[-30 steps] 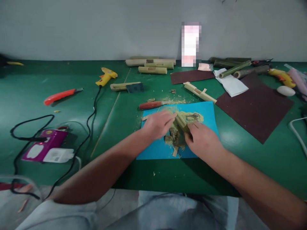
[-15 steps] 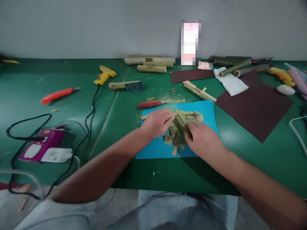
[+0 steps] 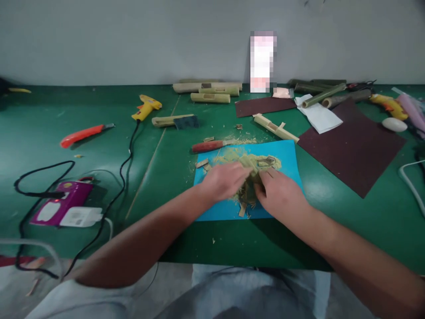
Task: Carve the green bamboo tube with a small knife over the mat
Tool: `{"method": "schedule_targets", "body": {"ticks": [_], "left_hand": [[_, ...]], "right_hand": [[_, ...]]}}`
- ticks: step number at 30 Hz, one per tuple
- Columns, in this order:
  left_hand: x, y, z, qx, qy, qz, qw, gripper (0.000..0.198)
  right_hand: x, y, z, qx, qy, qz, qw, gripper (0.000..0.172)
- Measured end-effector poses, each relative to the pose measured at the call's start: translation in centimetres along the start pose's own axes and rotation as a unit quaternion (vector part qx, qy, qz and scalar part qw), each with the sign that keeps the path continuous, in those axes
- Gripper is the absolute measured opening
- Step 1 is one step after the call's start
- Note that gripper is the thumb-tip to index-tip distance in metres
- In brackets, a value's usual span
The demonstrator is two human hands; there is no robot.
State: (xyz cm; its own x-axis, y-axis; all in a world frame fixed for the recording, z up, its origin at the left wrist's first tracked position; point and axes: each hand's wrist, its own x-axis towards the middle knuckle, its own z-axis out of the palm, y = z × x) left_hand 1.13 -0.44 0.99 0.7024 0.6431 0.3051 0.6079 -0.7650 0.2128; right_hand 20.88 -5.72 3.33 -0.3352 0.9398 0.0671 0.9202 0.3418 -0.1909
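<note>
My right hand (image 3: pixel 282 188) is closed around a short piece of bamboo (image 3: pixel 249 161) above a blue sheet (image 3: pixel 292 161). Against the same bamboo, my left hand (image 3: pixel 224 179) has its fingers pressed together; whatever they hold is hidden. Yellowish dust (image 3: pixel 230 154), shavings and a small bamboo chip (image 3: pixel 242 209) lie on the sheet under and around both hands. A red-handled blade tool (image 3: pixel 209 146) rests at the sheet's far left edge.
Cut bamboo tubes (image 3: pixel 210 98) lie along the wall, with a notched one (image 3: pixel 275 127) nearer. To the left are a yellow glue gun (image 3: pixel 146 107), an orange cutter (image 3: pixel 83 135) and a purple power box (image 3: pixel 63 201) with cables. Brown sheets (image 3: pixel 355 146) spread to the right.
My left hand has moved a little right and nearer to me along the bamboo, covering more of it. My right hand keeps its hold almost in place.
</note>
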Motion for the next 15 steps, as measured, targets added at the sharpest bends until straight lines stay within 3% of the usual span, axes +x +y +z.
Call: {"method": "schedule_targets", "body": {"ticks": [3,7,11,15], "left_hand": [[0.07,-0.08,0.01,0.004,0.032,-0.021,0.999,0.038],[0.04,-0.12,0.01,-0.015,-0.01,0.005,1.0,0.038],[0.04,-0.28,0.0,-0.002,0.037,-0.021,0.999,0.037],[-0.04,0.48,0.08,-0.03,-0.008,0.006,1.0,0.037]], "right_hand": [[0.04,-0.09,-0.09,-0.001,0.0,0.005,1.0,0.02],[0.15,-0.24,-0.4,0.0,-0.021,0.013,1.0,0.019],[0.12,-0.21,-0.52,0.001,-0.013,0.017,1.0,0.02],[-0.05,-0.18,-0.54,-0.001,-0.015,0.013,1.0,0.018]]}}
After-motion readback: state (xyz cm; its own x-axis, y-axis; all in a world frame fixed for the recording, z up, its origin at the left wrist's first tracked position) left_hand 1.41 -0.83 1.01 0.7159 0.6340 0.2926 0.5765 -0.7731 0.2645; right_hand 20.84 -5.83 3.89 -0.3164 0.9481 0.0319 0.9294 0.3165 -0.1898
